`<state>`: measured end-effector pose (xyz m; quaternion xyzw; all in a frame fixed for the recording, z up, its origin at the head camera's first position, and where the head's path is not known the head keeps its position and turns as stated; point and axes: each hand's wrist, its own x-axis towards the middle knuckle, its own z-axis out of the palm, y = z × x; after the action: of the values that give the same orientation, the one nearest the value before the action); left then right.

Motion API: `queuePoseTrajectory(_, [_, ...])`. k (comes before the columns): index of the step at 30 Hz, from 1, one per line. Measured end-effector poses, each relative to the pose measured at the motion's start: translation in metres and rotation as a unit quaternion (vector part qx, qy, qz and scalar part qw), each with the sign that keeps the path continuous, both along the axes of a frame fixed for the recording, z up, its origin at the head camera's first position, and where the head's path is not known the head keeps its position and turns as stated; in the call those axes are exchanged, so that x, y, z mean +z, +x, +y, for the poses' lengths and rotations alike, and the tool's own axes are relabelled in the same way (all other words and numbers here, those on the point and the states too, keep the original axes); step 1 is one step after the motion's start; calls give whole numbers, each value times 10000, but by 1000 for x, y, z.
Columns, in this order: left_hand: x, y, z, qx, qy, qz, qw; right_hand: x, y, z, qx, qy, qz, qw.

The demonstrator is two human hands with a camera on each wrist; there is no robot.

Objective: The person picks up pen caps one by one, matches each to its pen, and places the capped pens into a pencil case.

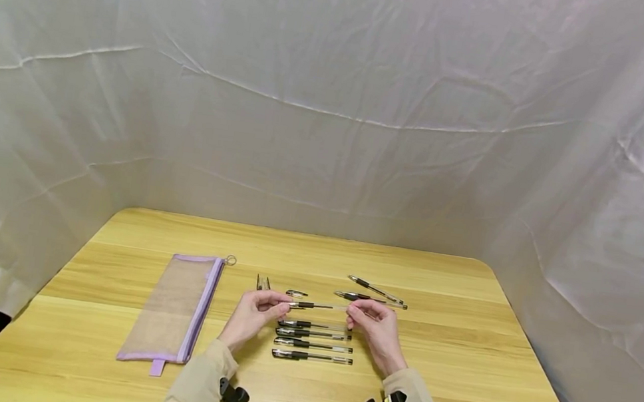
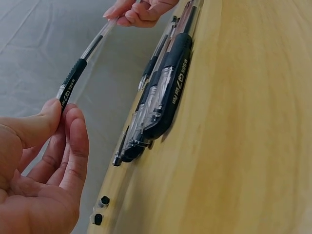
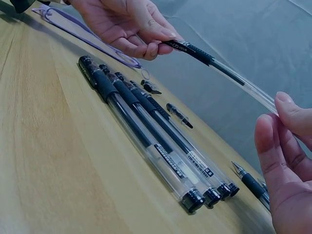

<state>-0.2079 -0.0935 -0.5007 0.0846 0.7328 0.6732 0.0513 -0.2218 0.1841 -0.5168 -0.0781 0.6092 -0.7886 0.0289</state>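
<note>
A clear gel pen [image 1: 315, 305] with a black grip is held level above the table between both hands. My left hand [image 1: 254, 313] pinches its grip end between thumb and fingers, which hide the tip. At the other end, my right hand [image 1: 377, 332] pinches the clear barrel, as the right wrist view shows. Below lies a row of several capped gel pens [image 1: 311, 357], side by side, caps to the left. Two loose pen caps are beyond the left hand, one cap [image 1: 296, 293] lying sideways and another cap [image 1: 267, 284] further left.
Two uncapped pens, a far pen [image 1: 374, 289] and a nearer pen [image 1: 361, 297], lie beyond my right hand. On the left is a mesh zip pouch [image 1: 170, 310] with purple edges and a ring. Grey fabric [image 1: 327, 161] hangs round the wooden table [image 1: 485, 395].
</note>
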Motion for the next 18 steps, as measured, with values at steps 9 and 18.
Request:
queuePoseTrajectory(9, [-2,-3,1,338,288,-304,9985,-5,-2,3,153,32,28,9999])
queuePoseTrajectory(18, [-5,-5,2,757,168,-262,9966,-7,-4,7,223,484,113,9985])
